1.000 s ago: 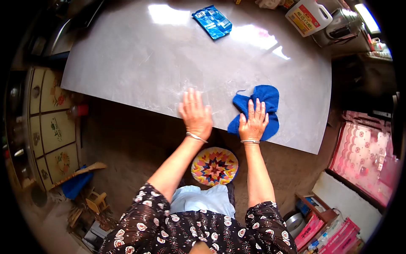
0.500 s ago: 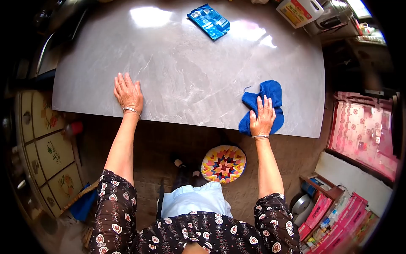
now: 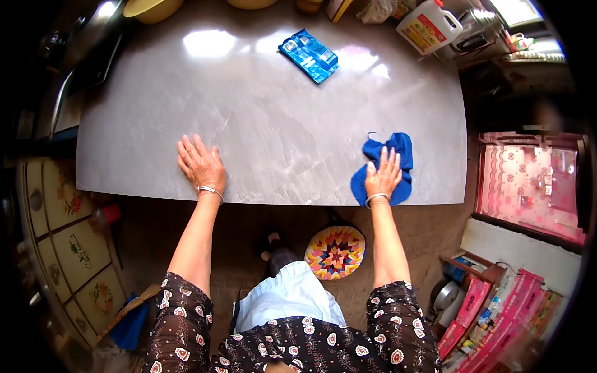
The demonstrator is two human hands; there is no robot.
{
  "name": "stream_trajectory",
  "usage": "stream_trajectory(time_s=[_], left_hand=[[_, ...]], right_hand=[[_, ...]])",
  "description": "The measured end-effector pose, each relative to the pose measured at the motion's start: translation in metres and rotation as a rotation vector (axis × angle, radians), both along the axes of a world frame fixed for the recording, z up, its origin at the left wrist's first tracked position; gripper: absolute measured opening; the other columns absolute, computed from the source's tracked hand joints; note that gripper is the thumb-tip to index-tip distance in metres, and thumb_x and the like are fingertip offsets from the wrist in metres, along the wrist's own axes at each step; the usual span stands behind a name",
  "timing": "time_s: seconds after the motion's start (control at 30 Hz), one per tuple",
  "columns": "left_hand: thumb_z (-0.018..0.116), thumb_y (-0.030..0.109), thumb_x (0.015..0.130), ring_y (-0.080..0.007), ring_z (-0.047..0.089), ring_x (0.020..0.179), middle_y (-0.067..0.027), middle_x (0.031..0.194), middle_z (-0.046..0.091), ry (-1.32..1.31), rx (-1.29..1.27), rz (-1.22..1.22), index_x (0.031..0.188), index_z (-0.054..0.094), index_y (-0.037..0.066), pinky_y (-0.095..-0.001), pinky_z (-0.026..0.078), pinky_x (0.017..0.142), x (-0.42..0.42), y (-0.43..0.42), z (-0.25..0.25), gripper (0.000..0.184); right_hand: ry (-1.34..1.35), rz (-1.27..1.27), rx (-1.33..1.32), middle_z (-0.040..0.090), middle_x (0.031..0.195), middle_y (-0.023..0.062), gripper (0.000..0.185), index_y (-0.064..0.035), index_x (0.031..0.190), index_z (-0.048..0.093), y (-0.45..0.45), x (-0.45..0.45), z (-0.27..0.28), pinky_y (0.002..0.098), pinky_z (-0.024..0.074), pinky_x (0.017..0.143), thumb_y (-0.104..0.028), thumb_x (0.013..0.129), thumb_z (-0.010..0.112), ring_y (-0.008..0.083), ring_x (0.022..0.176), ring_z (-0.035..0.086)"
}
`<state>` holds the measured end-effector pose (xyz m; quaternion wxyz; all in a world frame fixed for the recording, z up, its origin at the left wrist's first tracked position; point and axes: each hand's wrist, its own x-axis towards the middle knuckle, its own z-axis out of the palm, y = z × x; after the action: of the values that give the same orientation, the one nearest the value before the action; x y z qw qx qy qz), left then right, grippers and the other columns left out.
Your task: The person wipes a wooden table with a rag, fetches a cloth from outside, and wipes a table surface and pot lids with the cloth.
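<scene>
- Unclenched, our right hand (image 3: 384, 176) is lying flat on blue cloth (image 3: 403, 147) at the table's (image 3: 267, 137) four o'clock.
- Our left hand (image 3: 204, 168) is resting flat on it at eight.

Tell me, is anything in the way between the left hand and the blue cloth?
Nothing visible is. Grey tabletop shows between the left hand and the blue cloth, where the right hand rests. The blue packet lies farther back.

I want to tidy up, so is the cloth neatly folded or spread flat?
Neither: the cloth lies rumpled on the table, with creases and uneven lobes showing around the right hand.
</scene>
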<state>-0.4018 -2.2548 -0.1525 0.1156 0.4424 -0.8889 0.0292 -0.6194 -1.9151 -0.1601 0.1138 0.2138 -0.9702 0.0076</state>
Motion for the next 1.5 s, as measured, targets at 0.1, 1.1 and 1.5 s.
stream_trajectory(time_s=[0.1,1.1,1.5], left_hand=[[0.051,0.026,0.086,-0.0362,0.024,0.13,-0.0213,0.139,0.029,0.013,0.023,0.0,0.129,0.037,-0.002,-0.0465,0.021,0.103,0.0,-0.001,0.004,0.053],[0.044,0.017,0.082,-0.0422,0.019,0.131,-0.0269,0.141,0.021,-0.098,0.197,-0.008,0.132,0.029,-0.006,-0.05,0.018,0.104,-0.019,-0.005,0.031,0.057],[0.038,0.02,0.085,-0.0424,0.021,0.13,-0.0271,0.14,0.023,-0.099,0.199,-0.005,0.131,0.03,-0.007,-0.0506,0.018,0.103,-0.02,-0.008,0.029,0.054]], right_hand=[[-0.027,0.197,-0.006,0.027,0.144,0.0087,0.065,-0.0142,0.135,0.036,-0.064,0.017,0.001,0.0536,0.0198,0.102,-0.04,0.079,0.054,0.0298,0.135,0.02],[0.027,-0.167,-0.079,0.036,0.138,0.0067,0.052,-0.0173,0.128,0.045,-0.238,-0.231,-0.015,0.0542,0.0224,0.099,-0.038,0.081,0.053,0.0286,0.132,0.024],[-0.039,0.127,-0.203,0.037,0.136,0.0077,0.053,-0.0187,0.128,0.042,-0.317,-0.293,-0.01,0.0533,0.0252,0.098,-0.034,0.079,0.054,0.0288,0.129,0.027]])
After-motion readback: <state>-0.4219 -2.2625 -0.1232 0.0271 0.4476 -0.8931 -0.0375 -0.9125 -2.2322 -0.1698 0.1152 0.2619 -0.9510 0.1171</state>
